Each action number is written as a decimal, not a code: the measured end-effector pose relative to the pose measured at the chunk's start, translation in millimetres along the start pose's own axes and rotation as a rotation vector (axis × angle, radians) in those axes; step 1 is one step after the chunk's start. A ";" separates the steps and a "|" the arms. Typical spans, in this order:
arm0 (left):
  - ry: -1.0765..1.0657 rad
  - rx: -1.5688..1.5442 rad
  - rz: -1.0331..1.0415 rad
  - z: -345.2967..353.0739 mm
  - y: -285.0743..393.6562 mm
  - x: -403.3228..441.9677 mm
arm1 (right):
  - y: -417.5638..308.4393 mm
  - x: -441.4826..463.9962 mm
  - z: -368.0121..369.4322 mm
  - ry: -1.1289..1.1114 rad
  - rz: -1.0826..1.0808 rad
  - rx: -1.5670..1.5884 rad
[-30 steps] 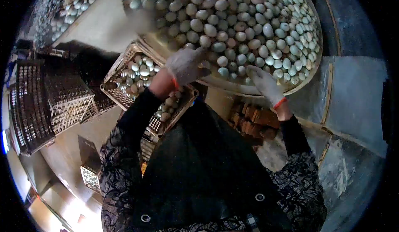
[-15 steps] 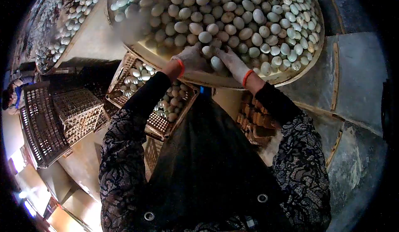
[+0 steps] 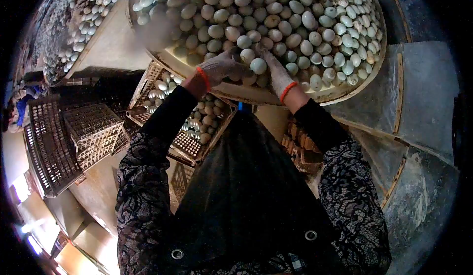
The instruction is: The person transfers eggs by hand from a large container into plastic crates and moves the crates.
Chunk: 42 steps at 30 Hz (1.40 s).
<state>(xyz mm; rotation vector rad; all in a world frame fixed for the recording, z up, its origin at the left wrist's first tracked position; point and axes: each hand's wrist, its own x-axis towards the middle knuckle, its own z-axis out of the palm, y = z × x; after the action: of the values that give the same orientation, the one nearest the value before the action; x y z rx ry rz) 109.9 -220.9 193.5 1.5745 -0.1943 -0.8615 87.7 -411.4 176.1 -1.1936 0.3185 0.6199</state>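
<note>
Pale eggs (image 3: 294, 41) fill a large round tub (image 3: 241, 94) in front of me. At its near rim, my gloved left hand (image 3: 224, 68) curls round the left side of a small cluster of eggs. My gloved right hand (image 3: 277, 73) closes on the cluster from the right, fingers pointing away from me. Several eggs, among them a pale one (image 3: 258, 66), lie between the two palms. The fingertips are partly hidden by eggs. Below my left forearm sits a plastic crate (image 3: 186, 147) partly filled with eggs.
Another heap of eggs (image 3: 101, 6) lies at the upper left. Stacked brown crates (image 3: 51, 147) and a lattice crate (image 3: 93, 127) stand at the left. Bricks (image 3: 300, 147) are beneath the tub, right of my dark apron (image 3: 246, 191). Grey sheets (image 3: 426, 97) cover the right side.
Since a second ago my right hand has moved left towards my left hand, and both now close round eggs. The view has shifted slightly over the tub and crates.
</note>
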 end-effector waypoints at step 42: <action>0.866 0.039 0.244 29.6 36.0 5.6 | -22.2 50.0 0.1 0.223 -0.890 -1.171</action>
<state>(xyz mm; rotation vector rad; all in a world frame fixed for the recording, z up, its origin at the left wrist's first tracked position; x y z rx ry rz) 108.1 -255.2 225.4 1.7784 0.2196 0.0547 140.7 -402.5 166.2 -2.3150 -0.4844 -0.2033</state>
